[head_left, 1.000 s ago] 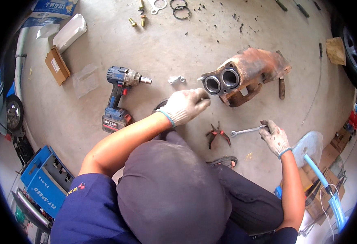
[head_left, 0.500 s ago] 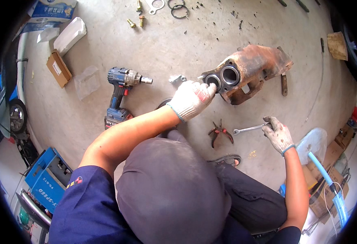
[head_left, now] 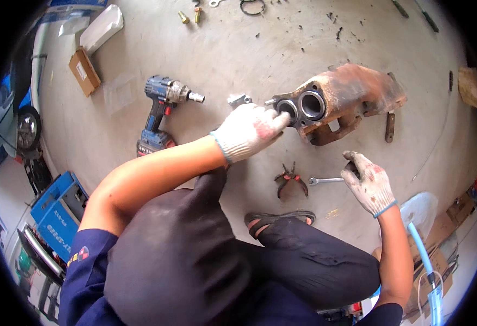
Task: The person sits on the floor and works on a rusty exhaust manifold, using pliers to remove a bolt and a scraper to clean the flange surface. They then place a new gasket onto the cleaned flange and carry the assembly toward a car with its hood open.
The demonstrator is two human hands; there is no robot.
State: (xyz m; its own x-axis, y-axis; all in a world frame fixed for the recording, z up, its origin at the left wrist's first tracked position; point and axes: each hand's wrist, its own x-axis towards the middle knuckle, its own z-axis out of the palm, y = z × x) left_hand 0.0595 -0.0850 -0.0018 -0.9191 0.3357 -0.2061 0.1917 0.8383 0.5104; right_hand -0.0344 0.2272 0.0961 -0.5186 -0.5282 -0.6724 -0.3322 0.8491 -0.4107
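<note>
A rusty exhaust manifold (head_left: pixel 352 89) lies on the concrete floor with two round ports facing me, lined with shiny metal rings. My left hand (head_left: pixel 252 130), in a white knit glove with a red stain, has its bent fingers together at the rim of the left port (head_left: pixel 286 110). Whatever these fingertips pinch is hidden. To the right of and below the manifold, my gloved right hand (head_left: pixel 370 182) hovers with thumb and index finger apart. A combination wrench (head_left: pixel 326 180) lies beside it, one end out of sight behind the hand. Pliers (head_left: pixel 291 182) rest left of the wrench.
A blue cordless impact wrench (head_left: pixel 162 111) lies on the left, with a small metal part (head_left: pixel 239 100) near its socket. Bolts (head_left: pixel 197 15) and a ring (head_left: pixel 252 6) are at the far edge. A rusty strip (head_left: pixel 389 127) sits by the manifold's right end.
The view has shifted. My right hand has come off the wrench, its thumb and index finger now parted. My left fingers stay at the manifold's left port.
</note>
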